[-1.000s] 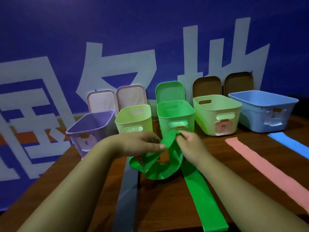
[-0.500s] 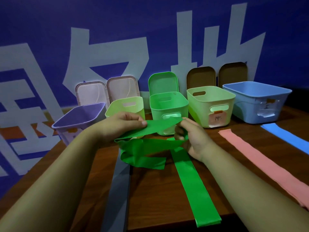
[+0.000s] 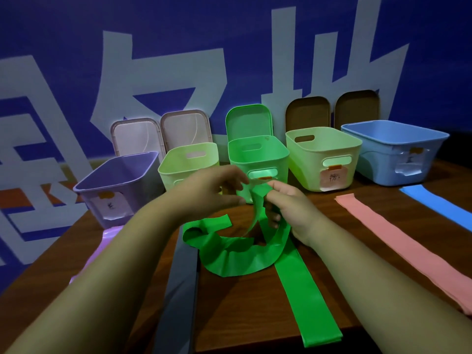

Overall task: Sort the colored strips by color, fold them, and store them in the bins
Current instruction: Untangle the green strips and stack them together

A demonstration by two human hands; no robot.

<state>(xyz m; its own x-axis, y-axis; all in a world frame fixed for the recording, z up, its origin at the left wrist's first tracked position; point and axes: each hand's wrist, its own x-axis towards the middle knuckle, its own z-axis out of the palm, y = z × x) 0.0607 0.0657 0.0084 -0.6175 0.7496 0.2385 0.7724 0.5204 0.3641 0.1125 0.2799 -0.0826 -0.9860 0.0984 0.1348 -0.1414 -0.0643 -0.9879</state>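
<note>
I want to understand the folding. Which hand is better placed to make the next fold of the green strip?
Probably the left hand: its fingers are spread, not gripping, beside the green strip. The right hand already pinches the strip's raised part.

A dark blue wall [image 3: 255, 34] with large pale lettering [image 3: 158, 72] fills the back. A brown wooden counter [image 3: 242, 302] stands before it. Light seems dim.

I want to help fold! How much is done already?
Nothing looks stored yet: the green bin shows no strips. The right hand pinches the green strip, half looped; the left hand is open beside it. Pink strip, blue strip and grey strip still lie flat.
</note>
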